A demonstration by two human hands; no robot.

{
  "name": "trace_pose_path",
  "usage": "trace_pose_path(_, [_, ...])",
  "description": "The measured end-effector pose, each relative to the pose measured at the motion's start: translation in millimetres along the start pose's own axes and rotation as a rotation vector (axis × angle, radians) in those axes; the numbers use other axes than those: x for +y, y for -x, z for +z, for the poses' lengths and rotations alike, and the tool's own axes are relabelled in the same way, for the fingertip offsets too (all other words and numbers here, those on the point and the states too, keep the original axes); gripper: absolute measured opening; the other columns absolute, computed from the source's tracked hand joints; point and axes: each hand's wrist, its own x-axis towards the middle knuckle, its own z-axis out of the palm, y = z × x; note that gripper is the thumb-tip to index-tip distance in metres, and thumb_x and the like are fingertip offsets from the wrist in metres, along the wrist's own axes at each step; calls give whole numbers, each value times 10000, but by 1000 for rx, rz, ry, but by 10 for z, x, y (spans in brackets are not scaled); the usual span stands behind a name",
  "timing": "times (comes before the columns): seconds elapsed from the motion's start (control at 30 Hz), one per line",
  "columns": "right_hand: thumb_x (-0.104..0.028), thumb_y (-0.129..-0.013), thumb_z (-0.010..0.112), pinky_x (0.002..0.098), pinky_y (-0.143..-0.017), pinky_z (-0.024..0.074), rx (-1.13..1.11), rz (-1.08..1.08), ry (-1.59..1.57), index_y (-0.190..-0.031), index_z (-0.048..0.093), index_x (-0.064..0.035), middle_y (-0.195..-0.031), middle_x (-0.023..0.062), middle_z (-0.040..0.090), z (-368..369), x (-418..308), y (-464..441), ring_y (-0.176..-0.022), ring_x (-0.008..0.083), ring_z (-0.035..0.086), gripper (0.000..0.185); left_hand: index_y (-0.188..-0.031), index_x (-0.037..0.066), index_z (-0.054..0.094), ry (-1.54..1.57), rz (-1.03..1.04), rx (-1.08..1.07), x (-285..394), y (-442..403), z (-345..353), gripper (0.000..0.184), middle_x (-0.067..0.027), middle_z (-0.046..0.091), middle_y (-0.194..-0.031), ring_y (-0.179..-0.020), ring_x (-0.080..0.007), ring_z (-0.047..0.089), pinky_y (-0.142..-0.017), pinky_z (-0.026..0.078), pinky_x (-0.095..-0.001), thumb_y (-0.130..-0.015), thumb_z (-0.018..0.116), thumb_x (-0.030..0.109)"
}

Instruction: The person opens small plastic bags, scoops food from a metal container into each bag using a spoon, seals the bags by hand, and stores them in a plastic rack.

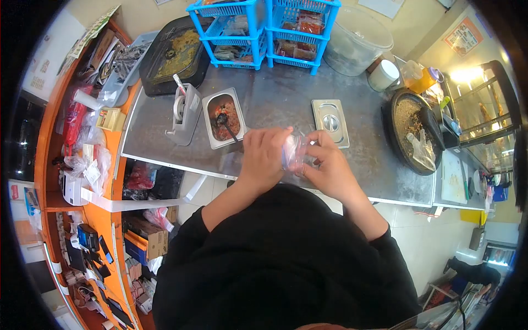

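Both my hands are close together above the front edge of the metal table, with a clear plastic bag between them. My left hand is curled against the bag's left side. On the other side, my right hand pinches the bag with thumb and fingers. What lies inside the bag is hard to make out. To the left of my left hand stands a steel pan of reddish chopped food, a black spoon resting in it. Beyond my right hand lies a steel lid with a recessed handle.
A grey tape dispenser stands left of the pan. Behind are a black tray, blue racks with packets, and a clear tub. A round black tray with a plastic glove sits right. Orange shelving borders the left.
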Motion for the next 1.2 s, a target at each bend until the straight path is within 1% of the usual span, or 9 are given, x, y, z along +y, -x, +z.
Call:
trace_pose_path(0.07, [-189, -782, 749, 318, -663, 475, -27, -41, -38, -967, 695, -40, -1043, 97, 552, 63, 135, -12, -829, 226, 586, 243, -1274, 77, 426, 14, 21, 6, 0, 18, 29, 677, -105, 548, -1097, -975, -310, 511, -866, 350, -471, -657, 705, 75])
trace_pose_path(0.17, [-190, -788, 743, 336, -751, 476, -87, 66, -130, -994, 691, -39, -1084, 106, 557, 4, 104, -49, -918, 241, 588, 261, -1290, 80, 410, 50, 21, 33, 29, -14, 31, 691, -106, 535, -1111, -983, -313, 504, -862, 349, -478, -660, 695, 65])
trace_pose_path(0.27, [-187, -780, 748, 347, -830, 460, -67, -19, -281, -1004, 679, -32, -1108, 109, 562, 98, 254, -68, -994, 250, 572, 281, -1295, 80, 406, 35, 62, 41, 16, -39, 66, 692, -109, 527, -1116, -995, -319, 498, -880, 351, -486, -665, 692, 65])
trace_pose_path(0.37, [-181, -784, 745, 346, -871, 446, -72, -144, -183, -1012, 667, -21, -1154, 110, 548, 91, 353, -78, -1041, 256, 551, 289, -1301, 74, 400, 7, 101, 38, 22, -62, 109, 691, -114, 525, -1114, -1008, -330, 495, -919, 349, -501, -674, 693, 67])
trace_pose_path(0.47, [-171, -795, 736, 326, -840, 452, -65, -41, -173, -1008, 663, -10, -1156, 93, 526, 27, 328, -95, -988, 231, 550, 277, -1308, 66, 391, 33, 89, 19, 7, -88, 137, 701, -120, 525, -1110, -1022, -342, 494, -950, 349, -515, -678, 698, 67])
trace_pose_path(0.67, [-111, -862, 654, 284, -750, 454, -89, 177, -604, -1023, 654, 1, -1041, 63, 514, 23, 467, -90, -887, 146, 523, 196, -1302, 56, 387, 76, 65, 13, -37, -141, 172, 719, -135, 529, -1111, -1027, -354, 495, -943, 368, -519, -662, 716, 61])
trace_pose_path(0.77, [-90, -886, 618, 286, -747, 458, -119, 87, -478, -1007, 657, 0, -1028, 52, 511, -21, 438, -115, -878, 143, 530, 155, -1296, 54, 389, 107, 96, -3, -78, -127, 211, 708, -140, 530, -1119, -1022, -355, 499, -940, 374, -517, -666, 712, 56])
trace_pose_path(1.07, [-52, -777, 688, 344, -844, 461, 155, -40, -51, -963, 665, -9, -1051, 134, 608, -123, 439, -122, -983, 288, 589, 193, -1279, 68, 422, 66, 43, -7, -119, -201, 260, 674, -129, 529, -1101, -1019, -353, 493, -930, 378, -510, -665, 699, 41])
trace_pose_path(1.2, [-53, -764, 687, 351, -865, 457, 108, -68, -83, -957, 668, -20, -1071, 125, 606, -161, 429, -174, -981, 288, 585, 197, -1265, 76, 447, 55, 77, -3, -168, -190, 322, 644, -119, 527, -1078, -1005, -348, 491, -922, 380, -506, -672, 697, 59])
